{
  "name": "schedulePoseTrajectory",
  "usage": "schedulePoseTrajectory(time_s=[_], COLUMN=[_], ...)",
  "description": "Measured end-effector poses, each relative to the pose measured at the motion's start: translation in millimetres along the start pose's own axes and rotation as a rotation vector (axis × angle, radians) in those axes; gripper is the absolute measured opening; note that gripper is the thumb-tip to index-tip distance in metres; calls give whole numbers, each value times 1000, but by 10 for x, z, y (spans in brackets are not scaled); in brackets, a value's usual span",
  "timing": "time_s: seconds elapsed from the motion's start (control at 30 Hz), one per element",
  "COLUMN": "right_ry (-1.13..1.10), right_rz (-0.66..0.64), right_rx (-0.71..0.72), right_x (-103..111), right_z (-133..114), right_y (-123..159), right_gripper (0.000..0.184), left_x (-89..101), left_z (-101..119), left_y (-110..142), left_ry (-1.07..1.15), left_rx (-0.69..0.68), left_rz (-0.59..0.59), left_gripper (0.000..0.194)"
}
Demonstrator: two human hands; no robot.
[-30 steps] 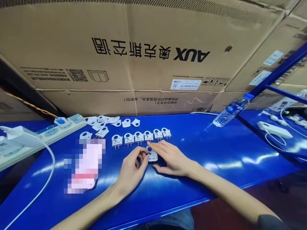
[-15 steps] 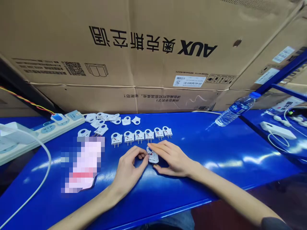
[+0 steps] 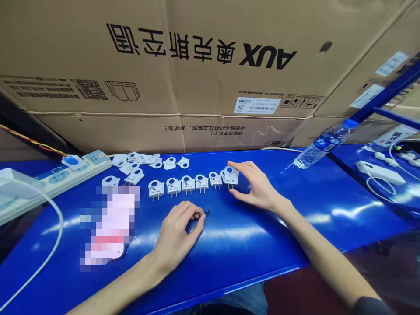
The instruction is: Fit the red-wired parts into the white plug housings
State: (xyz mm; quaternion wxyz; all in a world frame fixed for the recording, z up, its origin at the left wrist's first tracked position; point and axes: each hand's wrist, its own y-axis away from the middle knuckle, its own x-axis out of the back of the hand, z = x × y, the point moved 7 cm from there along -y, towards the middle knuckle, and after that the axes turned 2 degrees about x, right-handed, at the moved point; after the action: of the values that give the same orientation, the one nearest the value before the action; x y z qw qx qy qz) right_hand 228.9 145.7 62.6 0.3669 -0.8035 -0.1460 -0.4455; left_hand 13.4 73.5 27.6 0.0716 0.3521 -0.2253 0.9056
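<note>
My left hand (image 3: 182, 232) is closed in a pinch low over the blue table. From its fingertips juts a small dark wire-like piece with a red tip (image 3: 208, 212). Farther right, my right hand (image 3: 257, 186) grips a white plug casing (image 3: 231, 176) with a round hole, fingers at its top and thumb at its lower edge. That casing overlaps the right end of a row of white two-pin plug pieces, such as the leftmost plug piece (image 3: 156, 189). The last piece of the row is mostly hidden behind it.
Loose white casings (image 3: 141, 158) lie in a heap at the back left, beside a power strip (image 3: 59, 177). A blurred pink item (image 3: 113, 223) lies left of my hands. A water bottle (image 3: 324, 144) leans at the right. A large carton (image 3: 203, 87) stands behind.
My right hand has carried the white casing from beside my left hand up and right to the row's end. My left hand stays put, now with the red-tipped piece showing.
</note>
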Motion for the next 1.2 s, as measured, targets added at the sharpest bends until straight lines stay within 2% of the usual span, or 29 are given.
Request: schedulePoseTrajectory(time_s=[0.17, 0.37, 0.63, 0.87, 0.97, 1.1, 1.2], right_ry=[-59, -81, -57, 40, 46, 45, 66], right_rz=[-31, -180, -224, -171, -154, -119, -29], right_rx=[-144, -251, -208, -119, -113, -113, -95], right_x=[33, -121, -176, -325, -364, -325, -224], right_z=[475, 672, 574, 341, 316, 327, 274], right_y=[75, 149, 141, 85, 75, 63, 45], right_gripper=[71, 62, 71, 70, 66, 65, 67], left_x=[26, -6, -19, -8, -2, 15, 35], left_z=[-46, -103, -101, -82, -69, -60, -64], left_y=[4, 12, 21, 14, 10, 7, 7], left_ry=[-139, -224, -270, -266, -261, -234, -181], left_rx=[-84, -77, -66, -60, -58, -66, -62], left_rz=[35, -6, -7, 4, 4, 17, 33], left_gripper=[12, 15, 12, 12, 12, 12, 12])
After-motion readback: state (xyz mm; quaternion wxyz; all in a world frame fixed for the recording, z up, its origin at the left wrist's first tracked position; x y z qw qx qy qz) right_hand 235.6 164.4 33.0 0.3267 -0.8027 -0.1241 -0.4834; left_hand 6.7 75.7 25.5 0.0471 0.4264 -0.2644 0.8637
